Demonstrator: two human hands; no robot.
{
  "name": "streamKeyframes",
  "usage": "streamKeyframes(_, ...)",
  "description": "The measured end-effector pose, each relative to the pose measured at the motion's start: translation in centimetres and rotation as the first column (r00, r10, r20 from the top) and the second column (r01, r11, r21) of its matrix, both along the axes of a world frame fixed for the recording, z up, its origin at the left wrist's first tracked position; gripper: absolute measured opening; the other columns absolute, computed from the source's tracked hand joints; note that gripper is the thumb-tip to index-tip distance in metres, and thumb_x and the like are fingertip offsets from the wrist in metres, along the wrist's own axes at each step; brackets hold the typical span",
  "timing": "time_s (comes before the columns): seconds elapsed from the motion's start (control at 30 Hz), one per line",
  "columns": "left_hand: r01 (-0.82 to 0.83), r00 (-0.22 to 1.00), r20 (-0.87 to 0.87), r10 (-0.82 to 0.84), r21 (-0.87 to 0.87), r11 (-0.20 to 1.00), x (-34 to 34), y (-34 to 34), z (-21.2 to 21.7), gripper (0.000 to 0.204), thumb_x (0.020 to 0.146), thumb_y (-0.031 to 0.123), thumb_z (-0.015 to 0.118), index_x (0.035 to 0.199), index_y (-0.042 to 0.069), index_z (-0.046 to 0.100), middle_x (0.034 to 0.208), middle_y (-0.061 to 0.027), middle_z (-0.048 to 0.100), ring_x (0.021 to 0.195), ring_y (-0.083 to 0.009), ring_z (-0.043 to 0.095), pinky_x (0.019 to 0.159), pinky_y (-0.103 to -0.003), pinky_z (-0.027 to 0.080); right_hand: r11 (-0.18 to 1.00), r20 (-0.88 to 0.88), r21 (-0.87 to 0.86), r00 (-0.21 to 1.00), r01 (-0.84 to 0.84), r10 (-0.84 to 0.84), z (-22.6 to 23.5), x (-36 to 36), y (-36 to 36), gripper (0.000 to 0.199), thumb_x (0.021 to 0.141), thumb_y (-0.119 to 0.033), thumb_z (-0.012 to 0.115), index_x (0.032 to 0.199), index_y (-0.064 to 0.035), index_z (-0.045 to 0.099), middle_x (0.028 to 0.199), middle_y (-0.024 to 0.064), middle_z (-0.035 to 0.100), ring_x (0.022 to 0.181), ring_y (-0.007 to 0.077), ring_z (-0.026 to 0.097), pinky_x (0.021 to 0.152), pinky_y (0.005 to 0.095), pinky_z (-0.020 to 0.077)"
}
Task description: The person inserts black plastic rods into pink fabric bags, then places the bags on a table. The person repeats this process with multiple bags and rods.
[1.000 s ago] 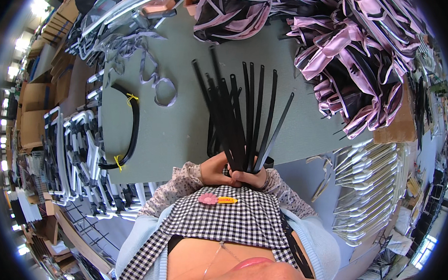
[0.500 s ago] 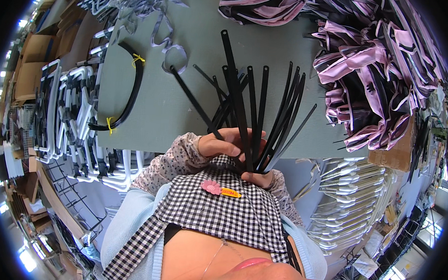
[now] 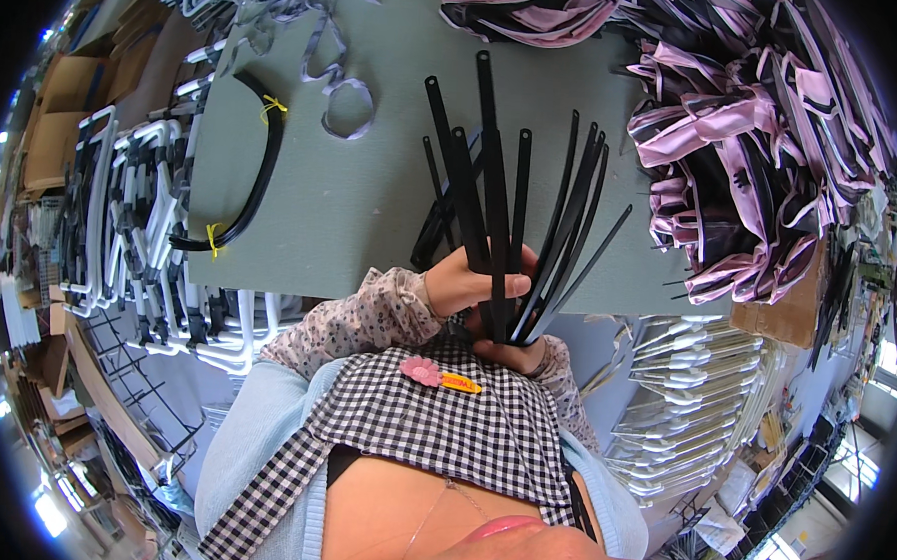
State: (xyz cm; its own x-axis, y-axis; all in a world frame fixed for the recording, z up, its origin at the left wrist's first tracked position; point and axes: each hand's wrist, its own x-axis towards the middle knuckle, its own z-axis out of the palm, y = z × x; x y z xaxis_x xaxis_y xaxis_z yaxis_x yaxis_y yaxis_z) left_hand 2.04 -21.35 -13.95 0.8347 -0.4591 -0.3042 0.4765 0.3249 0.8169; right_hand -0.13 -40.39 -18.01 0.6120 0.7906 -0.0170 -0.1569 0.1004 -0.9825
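Head view: left hand [image 3: 473, 281] and right hand [image 3: 513, 351], both clenched, grip the lower ends of a fan of black strips [image 3: 507, 198] above the grey table's [image 3: 372, 207] near edge. A pink-and-black fabric heap [image 3: 754, 163] lies right, a tied black bundle [image 3: 258, 167] left. Forearms are drawn close to the chest.

The person wore floral-patterned sleeves [image 3: 367, 321] in pale pink-beige, a light blue cardigan [image 3: 251, 442] and a black-and-white gingham top [image 3: 432, 429]. A pink and yellow clip [image 3: 440, 377] sat on the gingham, and a thin chain necklace [image 3: 439, 500] showed below.
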Motion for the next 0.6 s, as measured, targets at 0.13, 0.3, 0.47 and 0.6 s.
streamKeyframes(0.13,-0.085,0.995,0.041,0.09,-0.104,0.991,0.1,-0.7,-0.4,0.025,0.091,0.025,0.07,0.098,0.006,0.055,0.086,-0.0026,0.059,0.082,-0.0108,0.057,0.072,-0.026,0.046,0.99,-0.171,-0.021,0.976,0.136,-0.138,0.4,-0.6,0.8,0.047,0.075,-0.001,0.072,0.118,-0.0045,0.055,0.093,0.0044,0.062,0.084,0.0158,0.06,0.073,0.0314,0.0494)
streamKeyframes(0.3,-0.167,0.986,-0.029,0.166,-0.045,0.985,-0.1,-1.5,-0.4,0.023,0.095,0.026,0.064,0.088,0.006,0.055,0.078,0.0008,0.058,0.073,-0.0068,0.055,0.065,-0.023,0.046,0.957,-0.203,-0.092,0.935,0.276,-0.29,-0.6,-1.8,1.0,0.062,0.07,-0.008,0.083,0.124,-0.0023,0.052,0.109,0.0069,0.064,0.1,0.0167,0.063,0.087,0.0314,0.0513)
streamKeyframes(0.47,-0.441,0.897,-0.053,0.439,-0.032,0.897,1.0,-4.5,-0.3,0.03,0.101,0.039,0.052,0.094,0.009,0.052,0.081,0.0031,0.052,0.073,-0.0043,0.05,0.067,-0.02,0.043,0.833,0.005,-0.089,0.836,0.547,-0.548,-0.9,-3.0,1.5,0.06,0.075,-0.012,0.082,0.126,0.0016,0.054,0.118,0.0107,0.064,0.105,0.0193,0.064,0.09,0.0305,0.0506)
streamKeyframes(0.6,-0.414,0.901,-0.172,0.398,-0.07,0.908,1.5,-5.0,-1.8,0.035,0.103,0.041,0.044,0.093,0.008,0.051,0.073,0.0001,0.048,0.063,-0.0129,0.05,0.064,-0.028,0.048,0.715,0.207,0.017,0.697,0.699,-0.687,-1.7,-2.9,1.6,0.054,0.079,-0.013,0.076,0.126,0.003,0.054,0.123,0.0135,0.062,0.11,0.0197,0.061,0.094,0.0317,0.0479)
